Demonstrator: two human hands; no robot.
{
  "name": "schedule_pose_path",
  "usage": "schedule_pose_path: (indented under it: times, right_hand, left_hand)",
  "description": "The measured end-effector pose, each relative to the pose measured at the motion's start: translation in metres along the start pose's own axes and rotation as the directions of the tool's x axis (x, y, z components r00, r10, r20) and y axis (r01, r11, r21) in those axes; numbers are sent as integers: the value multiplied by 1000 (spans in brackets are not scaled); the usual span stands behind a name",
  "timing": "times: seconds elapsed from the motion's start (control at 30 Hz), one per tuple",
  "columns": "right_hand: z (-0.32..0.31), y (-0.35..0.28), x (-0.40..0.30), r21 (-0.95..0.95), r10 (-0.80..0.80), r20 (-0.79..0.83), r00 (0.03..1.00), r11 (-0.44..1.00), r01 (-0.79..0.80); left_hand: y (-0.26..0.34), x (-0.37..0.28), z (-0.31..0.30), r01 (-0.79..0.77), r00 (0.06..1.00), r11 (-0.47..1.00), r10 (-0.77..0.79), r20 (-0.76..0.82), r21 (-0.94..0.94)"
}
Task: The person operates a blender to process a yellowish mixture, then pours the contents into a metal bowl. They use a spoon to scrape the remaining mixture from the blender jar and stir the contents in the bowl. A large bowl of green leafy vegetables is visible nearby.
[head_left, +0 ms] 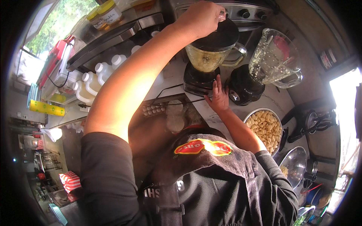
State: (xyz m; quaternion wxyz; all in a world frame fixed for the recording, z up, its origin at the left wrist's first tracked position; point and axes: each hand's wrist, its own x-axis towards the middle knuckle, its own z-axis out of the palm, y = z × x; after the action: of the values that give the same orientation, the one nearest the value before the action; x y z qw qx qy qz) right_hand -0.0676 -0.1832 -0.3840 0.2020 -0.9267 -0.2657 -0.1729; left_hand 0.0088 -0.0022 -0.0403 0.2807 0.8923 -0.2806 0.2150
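Note:
A black lid [223,35] covers a glass blender jar [203,58] holding a pale, chunky mixture. My left hand [205,18] reaches over it, fingers curled at the lid's top; its fingertips are partly hidden. The jar stands on a black blender base [198,79]. Against the front right of that base lies my right hand [220,97], fingers spread and holding nothing, thumb near the controls. Just to the right is a second black base [246,87] with a tilted glass jar [271,60], its walls spattered with pale bits and a pink piece inside.
A metal bowl of peeled garlic cloves [264,128] sits by my right forearm. Farther right is a steel bowl [295,165]. White plastic jugs [99,75] line the left side. Eggs [154,109] and a power cord [169,88] lie near the counter's front. An oven [251,14] stands behind.

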Motion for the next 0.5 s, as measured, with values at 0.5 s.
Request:
schedule_pose_path:
  times: [0.5]
  right_hand:
    - [4, 3, -2, 1, -58, -82, 995, 998, 58]
  left_hand:
    - [3, 3, -1, 20, 1000, 1000, -20, 7, -1]
